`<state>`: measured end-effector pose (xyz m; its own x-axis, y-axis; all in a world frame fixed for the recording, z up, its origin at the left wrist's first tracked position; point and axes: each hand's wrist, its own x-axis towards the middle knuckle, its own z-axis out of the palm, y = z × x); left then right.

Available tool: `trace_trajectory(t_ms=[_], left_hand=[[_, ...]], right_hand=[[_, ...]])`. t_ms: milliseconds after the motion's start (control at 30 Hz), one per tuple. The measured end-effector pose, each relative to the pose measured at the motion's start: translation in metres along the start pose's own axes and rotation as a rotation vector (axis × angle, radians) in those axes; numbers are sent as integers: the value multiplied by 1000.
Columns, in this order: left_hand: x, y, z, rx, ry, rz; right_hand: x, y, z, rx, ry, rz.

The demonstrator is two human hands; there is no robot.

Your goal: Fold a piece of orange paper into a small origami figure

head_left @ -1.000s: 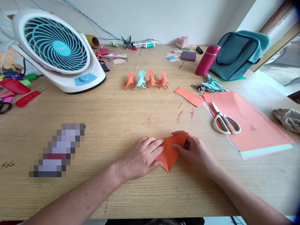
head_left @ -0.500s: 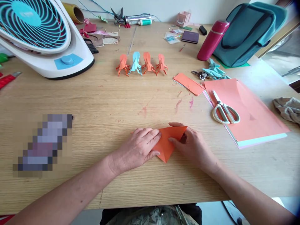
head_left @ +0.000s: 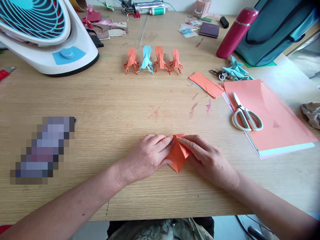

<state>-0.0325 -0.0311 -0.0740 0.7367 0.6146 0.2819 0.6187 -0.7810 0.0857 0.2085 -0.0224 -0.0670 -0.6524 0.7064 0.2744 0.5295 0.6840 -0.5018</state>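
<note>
A partly folded sheet of orange origami paper (head_left: 177, 163) lies on the table in front of me, its lower corner pointing at me. My left hand (head_left: 147, 156) rests over its left side, fingers together, holding it down against the wood. On the right, my right hand (head_left: 208, 160) grips the paper's right flap, folded inward, with fingertips pressing near the upper middle. Its thumb is mostly hidden beneath the fingers. Both hands cover much of the paper's sides.
Several folded paper figures, one a blue paper figure (head_left: 146, 59), stand in a row. Scissors (head_left: 246, 115) lie on large coloured sheets (head_left: 282, 116), near orange strips (head_left: 205, 84). A fan (head_left: 72, 56), pink bottle (head_left: 236, 33), teal bag (head_left: 272, 36) and pixelated object (head_left: 45, 150) surround them.
My right hand has folded the paper's right flap inward, and its fingers now lie on top. My left hand stays on the paper. The view has tilted slightly down.
</note>
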Motion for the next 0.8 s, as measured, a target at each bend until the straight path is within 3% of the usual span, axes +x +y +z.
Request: trace_trajectory(t_ms=[167,300,800], left_hand=[[0,0,0,37,11,16],[0,1,0,36,9,19],[1,-1,0,20,35,9]], right_hand=[[-5,9,-3,-167,-20,-201],[-8,16,-4,-211,-62,-264],[-9,24,-15,-150,-162,-306]])
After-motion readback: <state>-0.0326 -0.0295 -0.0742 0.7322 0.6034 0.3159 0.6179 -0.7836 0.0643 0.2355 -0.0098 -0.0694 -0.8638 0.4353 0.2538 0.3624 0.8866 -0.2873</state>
